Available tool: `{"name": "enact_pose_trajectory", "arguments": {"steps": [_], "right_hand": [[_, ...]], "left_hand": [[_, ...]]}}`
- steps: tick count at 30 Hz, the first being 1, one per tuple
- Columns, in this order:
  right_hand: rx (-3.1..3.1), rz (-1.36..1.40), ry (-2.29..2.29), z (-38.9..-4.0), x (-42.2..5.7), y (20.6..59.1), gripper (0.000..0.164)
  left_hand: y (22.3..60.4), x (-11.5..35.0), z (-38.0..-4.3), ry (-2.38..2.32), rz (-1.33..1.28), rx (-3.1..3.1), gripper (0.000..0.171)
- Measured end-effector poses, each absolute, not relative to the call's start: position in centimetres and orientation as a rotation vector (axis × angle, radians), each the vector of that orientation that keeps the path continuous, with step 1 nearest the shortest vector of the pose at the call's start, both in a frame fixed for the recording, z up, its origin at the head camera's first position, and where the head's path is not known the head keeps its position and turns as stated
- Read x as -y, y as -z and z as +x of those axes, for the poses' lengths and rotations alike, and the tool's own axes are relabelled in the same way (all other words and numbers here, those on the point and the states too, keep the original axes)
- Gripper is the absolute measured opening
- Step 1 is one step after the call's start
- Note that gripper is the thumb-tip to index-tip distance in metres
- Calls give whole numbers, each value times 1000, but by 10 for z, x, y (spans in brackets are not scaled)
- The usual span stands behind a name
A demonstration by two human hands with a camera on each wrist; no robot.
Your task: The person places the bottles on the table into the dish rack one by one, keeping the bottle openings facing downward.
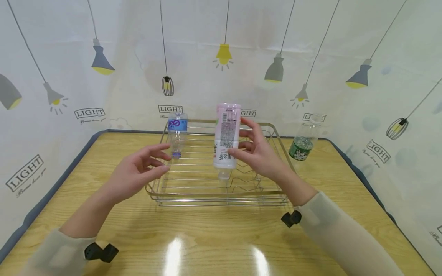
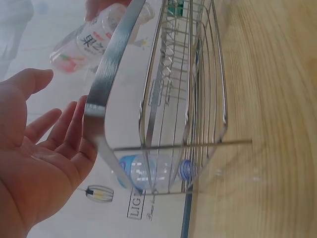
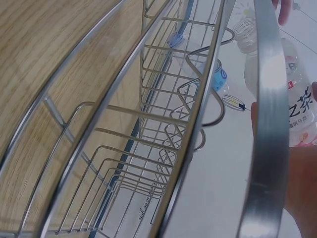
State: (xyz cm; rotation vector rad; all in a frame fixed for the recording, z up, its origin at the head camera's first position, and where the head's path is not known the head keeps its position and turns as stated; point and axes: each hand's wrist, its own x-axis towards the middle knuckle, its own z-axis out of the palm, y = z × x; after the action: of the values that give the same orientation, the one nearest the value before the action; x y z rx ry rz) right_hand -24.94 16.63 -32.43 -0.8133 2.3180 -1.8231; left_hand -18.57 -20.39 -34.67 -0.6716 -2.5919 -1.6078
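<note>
Two half-curled hands, bottle in right

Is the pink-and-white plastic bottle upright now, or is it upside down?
Upside down: in the head view, the bottle has its narrow clear neck pointing down and its broad pink base on top.

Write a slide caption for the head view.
Right hand's fingers hold an inverted pink-and-white plastic bottle over a silver metal wire rack.

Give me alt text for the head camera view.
A right hand holds a pink-and-white bottle upside down above a wire rack on a wooden table; the empty left hand is nearby. A blue-labelled bottle is upside down in the rack; a green-labelled bottle stands right of it.
</note>
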Motion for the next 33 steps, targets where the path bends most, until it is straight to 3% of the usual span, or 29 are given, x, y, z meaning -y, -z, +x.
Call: {"name": "enact_pose_trajectory", "arguments": {"steps": [15,33], "right_hand": [[-2332,-804,1827,-252,-167,319,96],[-2397,-784,1804,-270,-149,294,95]], "left_hand": [[373,243,-183,1415,-535,2645,48],[391,248,-178,1504,-556,2733,41]]}}
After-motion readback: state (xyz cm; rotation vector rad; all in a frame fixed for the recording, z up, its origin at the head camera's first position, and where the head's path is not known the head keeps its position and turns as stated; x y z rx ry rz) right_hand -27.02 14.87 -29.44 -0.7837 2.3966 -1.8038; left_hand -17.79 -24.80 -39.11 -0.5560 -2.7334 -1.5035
